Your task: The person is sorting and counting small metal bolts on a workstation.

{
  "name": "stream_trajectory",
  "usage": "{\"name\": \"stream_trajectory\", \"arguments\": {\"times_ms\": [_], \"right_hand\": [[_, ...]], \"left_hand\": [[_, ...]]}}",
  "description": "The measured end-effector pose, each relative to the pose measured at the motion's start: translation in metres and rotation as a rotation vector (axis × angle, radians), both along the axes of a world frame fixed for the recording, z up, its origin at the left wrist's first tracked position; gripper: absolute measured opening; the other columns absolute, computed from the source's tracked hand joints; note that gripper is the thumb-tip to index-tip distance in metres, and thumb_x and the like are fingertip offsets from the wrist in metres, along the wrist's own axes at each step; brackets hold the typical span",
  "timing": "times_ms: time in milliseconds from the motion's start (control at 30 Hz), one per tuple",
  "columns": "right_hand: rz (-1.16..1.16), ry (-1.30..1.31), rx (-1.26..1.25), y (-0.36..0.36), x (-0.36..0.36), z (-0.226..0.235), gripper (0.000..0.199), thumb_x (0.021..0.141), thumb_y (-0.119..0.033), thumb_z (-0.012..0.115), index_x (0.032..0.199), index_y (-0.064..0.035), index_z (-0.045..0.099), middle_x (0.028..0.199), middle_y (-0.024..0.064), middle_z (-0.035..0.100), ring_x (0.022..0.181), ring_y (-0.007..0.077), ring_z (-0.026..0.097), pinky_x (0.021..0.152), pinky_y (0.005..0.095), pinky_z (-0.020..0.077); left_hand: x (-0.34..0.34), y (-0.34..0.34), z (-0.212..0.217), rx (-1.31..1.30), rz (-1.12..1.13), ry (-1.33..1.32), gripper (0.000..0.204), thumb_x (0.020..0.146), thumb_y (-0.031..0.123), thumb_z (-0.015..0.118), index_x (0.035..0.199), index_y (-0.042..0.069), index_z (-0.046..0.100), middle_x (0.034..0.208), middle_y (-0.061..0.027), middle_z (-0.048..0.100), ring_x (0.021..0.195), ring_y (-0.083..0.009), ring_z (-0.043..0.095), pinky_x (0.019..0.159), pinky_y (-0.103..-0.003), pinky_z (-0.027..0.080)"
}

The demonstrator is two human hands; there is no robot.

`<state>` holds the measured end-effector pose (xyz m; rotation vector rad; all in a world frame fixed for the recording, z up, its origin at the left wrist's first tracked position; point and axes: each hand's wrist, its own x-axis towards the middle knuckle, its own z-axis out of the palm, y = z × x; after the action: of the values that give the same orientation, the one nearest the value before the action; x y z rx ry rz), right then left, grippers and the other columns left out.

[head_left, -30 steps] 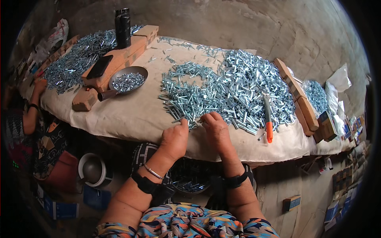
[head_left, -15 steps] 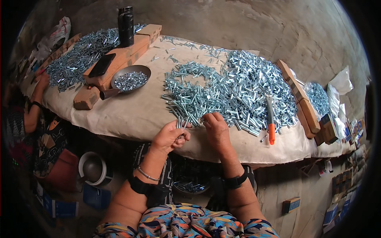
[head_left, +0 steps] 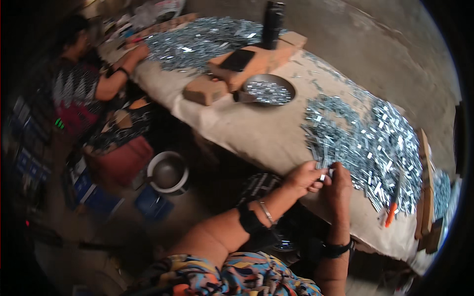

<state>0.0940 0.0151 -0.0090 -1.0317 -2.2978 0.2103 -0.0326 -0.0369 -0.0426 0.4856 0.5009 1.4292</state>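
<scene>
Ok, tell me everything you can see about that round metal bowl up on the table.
The metal bowl is shallow, round and dull grey, with a thin rim. It sits upright on the beige cloth-covered table, just right of a tan wooden block and below a longer wooden block that carries a flat black object. A layer of small shiny metal pieces lies inside it. A short stub projects from its left side. No hand touches it.

Single head cam, fisheye, looking down and tilted left over the table [head_left: 247,133]; hands close at table's near edge, co-worker at far-left end.
</scene>
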Motion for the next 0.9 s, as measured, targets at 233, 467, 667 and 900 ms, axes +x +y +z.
{"name": "stream_trajectory", "arguments": {"times_ms": [233,467,667,900], "right_hand": [[0.063,0.066,0.059,-0.005,-0.006,-0.001,0.010,0.074,-0.001,0.058,0.078,-0.0016,0.048,0.077,0.0162,0.053,0.075,0.0335,0.051,0.065,0.0404,0.0409],[0.042,0.048,0.010,0.001,-0.003,-0.004,0.012,0.080,-0.005,0.061,0.077,-0.0017,0.050,0.068,0.0114,0.052,0.060,0.0226,0.049,0.056,0.0330,0.0394],[0.062,0.301,-0.245,0.014,0.010,-0.005,0.006,0.078,0.002,0.056,0.082,-0.0017,0.054,0.065,-0.0015,0.048,0.057,0.0037,0.040,0.051,0.0199,0.0338],[0.148,0.237,-0.013,-0.006,0.000,0.016,0.013,0.075,0.009,0.054,0.084,0.0002,0.054,0.072,0.0037,0.051,0.062,0.0103,0.049,0.056,0.0207,0.0401]], "left_hand": [[0.002,0.009,-0.012,0.073,-0.008,-0.048,0.010,0.089,0.015,0.048,0.095,0.007,0.052,0.068,0.0002,0.049,0.048,-0.0041,0.039,0.039,-0.016,0.028],[0.008,0.011,-0.007,-0.068,0.088,0.012,0.008,0.092,0.016,0.044,0.090,0.010,0.048,0.067,0.0020,0.045,0.051,-0.0056,0.039,0.038,-0.017,0.028],[0.012,0.014,-0.007,-0.056,0.123,0.176,0.011,0.092,0.017,0.046,0.093,0.006,0.046,0.067,-0.0005,0.047,0.049,-0.0071,0.043,0.036,-0.020,0.036],[0.014,0.014,-0.008,-0.073,0.197,0.298,0.022,0.092,0.027,0.047,0.092,0.005,0.047,0.066,-0.0032,0.049,0.047,-0.0094,0.047,0.036,-0.022,0.040]]}}
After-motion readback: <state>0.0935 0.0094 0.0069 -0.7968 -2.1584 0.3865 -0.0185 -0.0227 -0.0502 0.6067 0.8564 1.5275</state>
